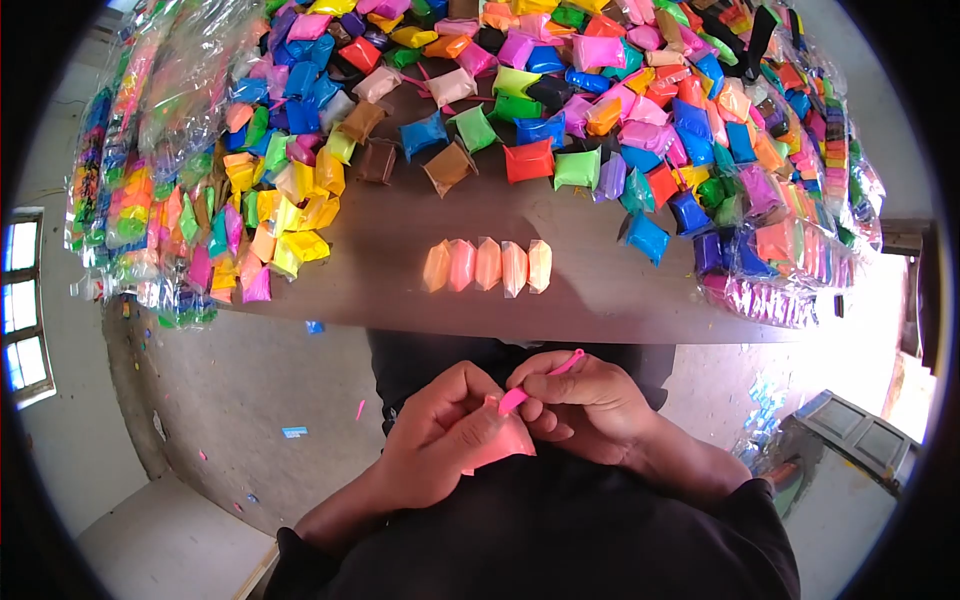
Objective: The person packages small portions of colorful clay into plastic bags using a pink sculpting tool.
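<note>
My left hand is closed on a salmon-pink packet, whose lower part hangs out below the fingers. Between the thumb and fingers of my right hand is a thin bright pink tool. Its wider end touches or nearly touches the top of the packet beside my left thumb. Both hands are over my lap, just short of the table edge. On the table ahead of them, several peach and salmon packets stand side by side in a short row.
Many colourful wrapped packets are heaped across the back of the table. Clear plastic bags full of packets stand at the left and right. Small scraps lie on the floor. A grey cabinet-like object is at the lower right.
</note>
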`<act>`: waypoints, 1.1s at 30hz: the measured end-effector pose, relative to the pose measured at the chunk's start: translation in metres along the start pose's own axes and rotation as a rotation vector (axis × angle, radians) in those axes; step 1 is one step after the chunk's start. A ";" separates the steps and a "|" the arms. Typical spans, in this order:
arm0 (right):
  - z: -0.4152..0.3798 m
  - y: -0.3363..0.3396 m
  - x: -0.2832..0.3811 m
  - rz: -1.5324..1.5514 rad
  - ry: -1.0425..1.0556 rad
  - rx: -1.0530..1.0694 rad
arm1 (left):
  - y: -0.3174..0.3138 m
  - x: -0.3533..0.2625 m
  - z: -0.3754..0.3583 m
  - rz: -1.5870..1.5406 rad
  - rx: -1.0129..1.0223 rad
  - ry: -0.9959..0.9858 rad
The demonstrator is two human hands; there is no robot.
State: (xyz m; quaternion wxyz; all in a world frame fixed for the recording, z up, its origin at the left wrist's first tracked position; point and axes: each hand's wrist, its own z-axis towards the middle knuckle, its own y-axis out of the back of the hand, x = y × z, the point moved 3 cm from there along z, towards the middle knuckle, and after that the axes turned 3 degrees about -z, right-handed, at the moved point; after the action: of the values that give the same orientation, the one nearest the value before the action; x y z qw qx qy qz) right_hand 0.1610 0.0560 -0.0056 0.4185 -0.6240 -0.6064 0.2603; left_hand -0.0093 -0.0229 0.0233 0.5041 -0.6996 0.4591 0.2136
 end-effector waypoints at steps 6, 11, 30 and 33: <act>0.002 -0.004 0.001 0.008 0.119 -0.002 | -0.003 0.000 0.001 -0.072 -0.044 0.002; -0.003 -0.004 0.003 -0.096 0.241 -0.056 | -0.003 -0.001 0.001 -0.012 -0.069 -0.036; -0.004 -0.015 0.013 -0.749 0.654 -0.057 | -0.001 -0.001 0.001 0.042 -0.106 -0.094; -0.001 -0.019 0.012 -0.750 0.709 -0.068 | -0.003 -0.002 0.001 0.025 -0.114 -0.095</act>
State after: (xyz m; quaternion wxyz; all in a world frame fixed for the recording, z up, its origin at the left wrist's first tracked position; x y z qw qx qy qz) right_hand 0.1531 0.0658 0.0125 0.6422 -0.4267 -0.6176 -0.1549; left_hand -0.0079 -0.0211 0.0256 0.4819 -0.7106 0.4304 0.2785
